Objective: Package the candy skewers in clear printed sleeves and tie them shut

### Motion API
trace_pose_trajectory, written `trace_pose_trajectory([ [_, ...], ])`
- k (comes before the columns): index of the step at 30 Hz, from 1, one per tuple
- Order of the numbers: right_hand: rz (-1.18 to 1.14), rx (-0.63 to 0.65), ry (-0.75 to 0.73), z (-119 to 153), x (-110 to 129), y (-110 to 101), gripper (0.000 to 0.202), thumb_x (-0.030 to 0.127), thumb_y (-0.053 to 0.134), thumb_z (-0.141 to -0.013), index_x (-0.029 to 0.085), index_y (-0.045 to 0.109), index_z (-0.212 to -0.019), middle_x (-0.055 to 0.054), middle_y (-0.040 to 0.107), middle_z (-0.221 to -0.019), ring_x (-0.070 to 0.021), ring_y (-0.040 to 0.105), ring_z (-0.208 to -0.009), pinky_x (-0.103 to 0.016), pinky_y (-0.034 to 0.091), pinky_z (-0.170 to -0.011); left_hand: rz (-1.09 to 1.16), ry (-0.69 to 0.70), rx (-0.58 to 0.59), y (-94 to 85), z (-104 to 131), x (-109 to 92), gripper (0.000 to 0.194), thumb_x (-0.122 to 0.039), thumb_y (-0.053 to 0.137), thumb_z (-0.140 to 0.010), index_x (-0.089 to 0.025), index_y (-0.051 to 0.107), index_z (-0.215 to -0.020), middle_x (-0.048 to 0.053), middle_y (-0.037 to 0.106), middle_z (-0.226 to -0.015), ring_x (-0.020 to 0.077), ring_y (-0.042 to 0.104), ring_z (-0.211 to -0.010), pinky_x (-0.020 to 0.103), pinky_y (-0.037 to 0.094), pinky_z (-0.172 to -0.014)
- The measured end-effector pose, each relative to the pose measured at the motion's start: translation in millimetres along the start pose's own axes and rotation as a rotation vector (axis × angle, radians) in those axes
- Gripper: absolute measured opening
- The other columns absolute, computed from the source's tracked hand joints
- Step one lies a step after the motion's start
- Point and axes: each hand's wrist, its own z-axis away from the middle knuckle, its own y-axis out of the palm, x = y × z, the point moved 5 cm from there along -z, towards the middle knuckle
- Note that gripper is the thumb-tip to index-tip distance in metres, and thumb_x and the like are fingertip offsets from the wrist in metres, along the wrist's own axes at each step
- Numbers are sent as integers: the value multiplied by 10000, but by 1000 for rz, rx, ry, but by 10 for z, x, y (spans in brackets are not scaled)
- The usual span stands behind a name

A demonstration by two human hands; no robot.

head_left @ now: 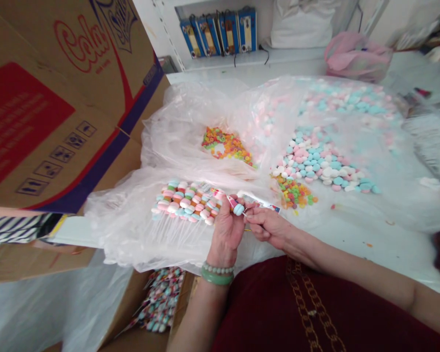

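Near the table's front edge my left hand, with a green bangle and a beaded bracelet at its wrist, is closed on a blue marshmallow. A small pink and red printed piece shows by its fingertips. Close by on the right, my right hand pinches a thin stick at the marshmallow; its far end is hidden. Beside my left hand lies a row of marshmallow skewers in pink, white and blue with orange rings between, their pale sticks pointing toward me.
Loose marshmallows and coloured candy rings lie on crumpled clear plastic. More rings are nearer me. A tall cardboard box stands left; an open carton below holds finished-looking skewers. A pink bag sits behind.
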Motion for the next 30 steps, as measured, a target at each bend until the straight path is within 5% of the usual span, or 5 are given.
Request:
trace_pose_trajectory([
  [4, 148, -108, -133, 33, 57, -37, 206, 347, 638, -681, 170, 535, -701, 85, 415, -391, -48, 246, -331, -189, 105, -345, 2, -102, -29, -140, -8, -78, 316, -446, 621, -853, -138, 627, -922, 74, 646, -891, 212, 632, -850, 372, 526, -794],
  [10, 346, -165, -100, 26, 28, -112, 170, 335, 605, -675, 180, 538, -653, 86, 393, -380, -63, 273, -353, -201, 167, -388, 86, 83, -149, -325, -135, -388, 189, -337, 561, -911, -163, 615, -964, 42, 654, -884, 191, 639, -862, 388, 512, -850],
  [17, 1038, -358, -425, 68, 85, -145, 167, 264, 516, -789, 189, 579, -654, 30, 515, -595, -122, 471, -605, -235, 301, -575, -2, 154, -144, -216, -105, -174, 106, -251, 599, -882, -161, 591, -828, -27, 546, -663, 119, 583, -630, 313, 521, -756],
  [24, 966, -317, -434, 29, 55, -163, 176, 254, 476, -843, 191, 567, -706, 23, 547, -645, -131, 498, -636, -229, 340, -599, 36, 19, -138, -154, -71, -68, 249, -336, 509, -936, -148, 592, -795, 6, 569, -671, 147, 609, -657, 337, 532, -753],
  [30, 1445, -330, -457, 59, 81, -156, 210, 291, 470, -902, 209, 639, -809, -3, 591, -665, -147, 498, -616, -255, 268, -575, -123, -1, -204, -180, -18, -131, 298, -391, 468, -949, -135, 612, -901, 71, 664, -783, 211, 676, -793, 362, 541, -772],
])
